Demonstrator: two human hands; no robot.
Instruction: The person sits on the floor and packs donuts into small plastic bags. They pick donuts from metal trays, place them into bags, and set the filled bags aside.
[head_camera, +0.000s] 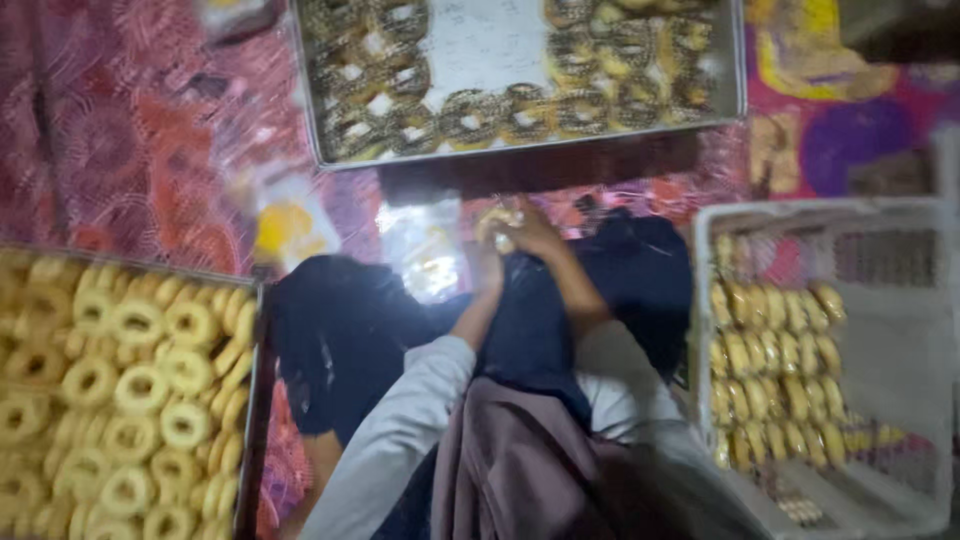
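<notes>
Both hands meet centre, over the lap: right hand (535, 232) clenched on a ring cookie (497, 228), left hand (487, 268) grip unclear through blur. Cookie looks light, brittle; pinch outer rim gently.

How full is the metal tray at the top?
Partly full: the metal tray holds dark-topped ring cookies along its edges, with a bare patch in the middle.

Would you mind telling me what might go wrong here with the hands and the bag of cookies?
The right hand and left hand meet over a small clear bag; a cookie could slip onto the patterned cloth. The tray of ring cookies sits close by the left elbow and might get bumped.
</notes>
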